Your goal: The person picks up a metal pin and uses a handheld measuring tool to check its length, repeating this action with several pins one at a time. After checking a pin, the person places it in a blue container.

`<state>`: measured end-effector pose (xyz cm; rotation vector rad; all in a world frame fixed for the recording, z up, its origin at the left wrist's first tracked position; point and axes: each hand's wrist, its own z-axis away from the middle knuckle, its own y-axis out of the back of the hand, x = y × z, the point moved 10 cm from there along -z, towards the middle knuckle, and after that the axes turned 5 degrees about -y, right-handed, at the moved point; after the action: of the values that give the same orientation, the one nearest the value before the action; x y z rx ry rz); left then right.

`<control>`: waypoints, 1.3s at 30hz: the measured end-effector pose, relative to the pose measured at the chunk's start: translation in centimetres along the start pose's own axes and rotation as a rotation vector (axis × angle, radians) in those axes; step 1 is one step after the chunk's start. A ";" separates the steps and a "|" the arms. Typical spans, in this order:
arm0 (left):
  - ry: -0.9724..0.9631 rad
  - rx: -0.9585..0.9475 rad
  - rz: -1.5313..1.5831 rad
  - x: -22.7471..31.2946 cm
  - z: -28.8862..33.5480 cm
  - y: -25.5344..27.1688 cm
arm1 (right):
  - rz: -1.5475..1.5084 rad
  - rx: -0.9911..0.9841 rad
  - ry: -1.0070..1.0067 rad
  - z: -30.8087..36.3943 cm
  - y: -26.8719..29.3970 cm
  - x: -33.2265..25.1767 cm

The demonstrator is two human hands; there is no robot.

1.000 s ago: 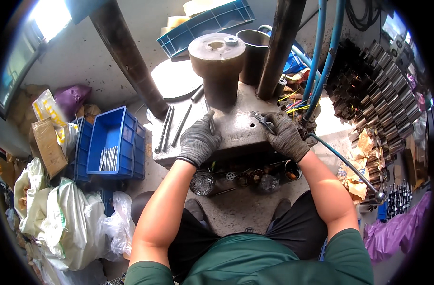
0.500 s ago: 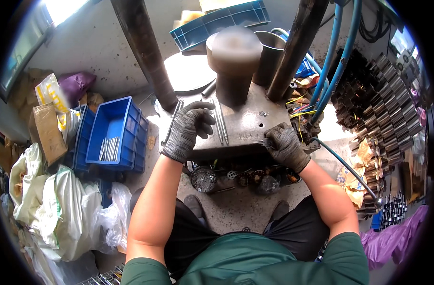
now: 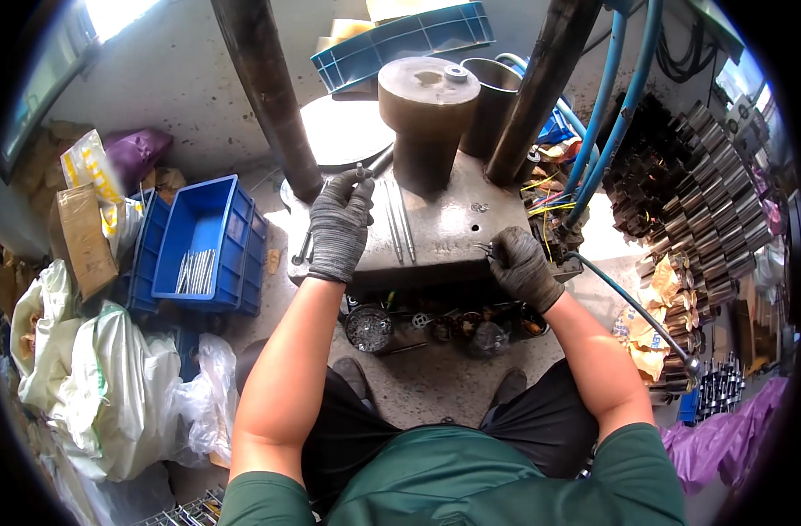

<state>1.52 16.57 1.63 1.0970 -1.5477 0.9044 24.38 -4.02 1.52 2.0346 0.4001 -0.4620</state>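
Two slim metal rods (image 3: 404, 223) lie side by side on the surface (image 3: 444, 237) of the heavy metal base, left of its middle. Their long axes run from rear to front, slanting slightly rightward, and their near ends stop just short of the front edge.

Left hand (image 3: 341, 228), gloved: raised over the surface near its left edge, immediately left of the pair, fingers curled together and pinching a round-ended metal piece (image 3: 363, 172). Its full length is hidden by the glove. Further rod ends (image 3: 305, 246) show beside that hand, close to the left edge.

Right hand (image 3: 521, 265), gloved: at the front edge, toward the front right corner, fingers folded on a thin metal piece (image 3: 483, 247) whose kind cannot be determined.

Governing relation: the pair lies just to the right of the left hand, which is clearly the nearer; the right hand sits well apart, with bare surface between. Small metal rings (image 3: 479, 208) lie behind the right hand's piece, in front of the thick column (image 3: 427, 131).

Differences noted: half a second ago the left fingers stood apart, with no piece visible at their tips; they are now drawn in on one. A second ago the left glove lay over the place where the pair now shows uncovered. The right hand has kept to the front edge since the previous frame.
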 end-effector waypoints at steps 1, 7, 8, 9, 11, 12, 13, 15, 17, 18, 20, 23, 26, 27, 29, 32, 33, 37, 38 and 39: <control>-0.009 -0.008 0.036 0.2 0.0 -0.1 | -0.017 0.004 -0.014 0.0 0.2 0.3; -0.033 -0.099 -0.409 0.6 0.0 -1.1 | -0.514 0.138 -0.411 0.2 0.7 4.7; -0.058 -0.138 -0.558 0.7 0.1 -1.7 | -0.693 0.188 -0.470 0.4 0.8 5.5; -0.107 -0.122 -0.716 -0.2 0.0 -1.4 | -0.781 0.232 -0.506 0.2 0.9 5.0; -0.160 -0.134 -0.669 -1.0 0.2 -2.0 | -0.902 0.222 -0.570 0.2 0.8 4.6; -0.283 -0.101 -0.625 -1.2 0.5 -2.1 | -1.023 0.212 -0.629 0.3 0.2 4.7; -0.300 -0.128 -0.511 -0.4 1.2 -3.6 | -1.107 0.197 -0.661 0.6 -0.2 5.4; -0.064 -0.216 -0.146 -1.3 3.4 -6.3 | -1.239 0.197 -0.680 1.0 -0.5 5.3; 0.113 -0.333 0.102 -2.5 5.7 -9.0 | -1.400 0.165 -0.720 1.0 -1.7 4.2; 0.104 -0.378 0.103 -2.4 6.7 -10.1 | -1.401 0.163 -0.724 1.1 -1.9 3.7; 0.268 -0.421 0.127 -2.9 8.7 -12.0 | -1.456 0.152 -0.768 1.8 -2.5 2.9; 0.178 -0.483 0.132 -2.1 9.9 -13.9 | -1.354 0.100 -0.756 1.9 -2.4 2.0; 0.241 -0.439 0.166 -3.8 10.0 -14.0 | -1.338 0.093 -0.754 1.9 -2.6 0.8; 0.215 -0.426 0.199 -3.4 9.9 -14.1 | -1.257 0.103 -0.727 1.9 -2.3 0.8; 0.263 -0.421 0.241 -3.6 10.0 -14.2 | -1.140 0.110 -0.691 1.9 -1.7 0.9; 0.423 -0.367 0.336 -3.7 10.0 -13.6 | -1.100 0.097 -0.667 1.8 -1.4 0.6; 0.449 -0.370 0.341 -3.9 9.8 -13.4 | -1.100 0.098 -0.670 1.8 -1.4 0.9; 0.462 -0.359 0.284 -4.2 9.0 -12.3 | -0.662 0.071 -0.563 0.1 -0.4 2.7; 0.464 -0.360 0.284 -4.4 9.0 -12.2 | -0.392 0.060 -0.482 -0.6 0.3 3.2; 0.449 -0.329 0.369 -4.2 8.7 -12.0 | -0.259 0.058 -0.470 -1.3 0.4 3.9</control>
<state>10.76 5.62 -4.16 0.3449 -1.4665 1.0121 28.18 -2.74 0.53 1.8595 0.3621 -1.0939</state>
